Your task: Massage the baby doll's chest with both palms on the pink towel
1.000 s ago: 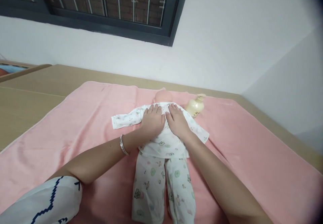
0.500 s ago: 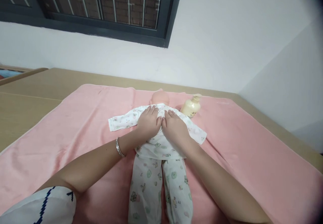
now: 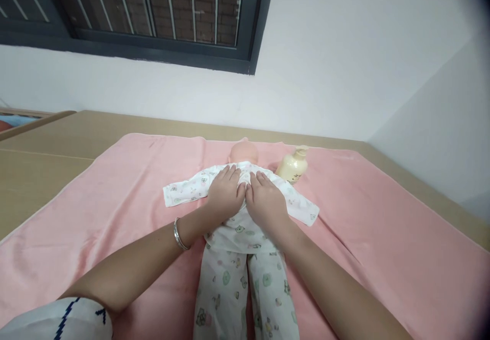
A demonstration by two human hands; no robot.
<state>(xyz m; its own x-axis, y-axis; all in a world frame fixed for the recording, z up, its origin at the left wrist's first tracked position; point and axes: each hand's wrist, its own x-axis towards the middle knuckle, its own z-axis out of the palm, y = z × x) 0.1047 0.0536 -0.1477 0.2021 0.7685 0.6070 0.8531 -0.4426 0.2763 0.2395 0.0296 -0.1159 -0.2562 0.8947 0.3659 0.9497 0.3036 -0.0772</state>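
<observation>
A baby doll (image 3: pixel 244 152) in a white printed top (image 3: pixel 239 234) and matching trousers (image 3: pixel 225 289) lies on a pink cloth, its sleeves spread out to both sides. My left hand (image 3: pixel 225 192) rests flat on the upper left of the doll's top, fingers stretched toward the head. On the upper right of the top, my right hand (image 3: pixel 267 199) lies flat in the same way. The two thumbs come close together over the middle of the doll. Neither hand grips anything. The doll's face is not visible.
A cream pump bottle (image 3: pixel 293 165) stands just beyond the doll's right sleeve. The pink cloth (image 3: pixel 126 202) covers much of a wooden surface (image 3: pixel 46 176). Behind are a white wall (image 3: pixel 325 74) and a dark-framed window (image 3: pixel 245 59) with bars.
Both hands stay flat on the doll's top with almost no shift. The whole view has tilted slightly, so the doll and cloth appear a little lower.
</observation>
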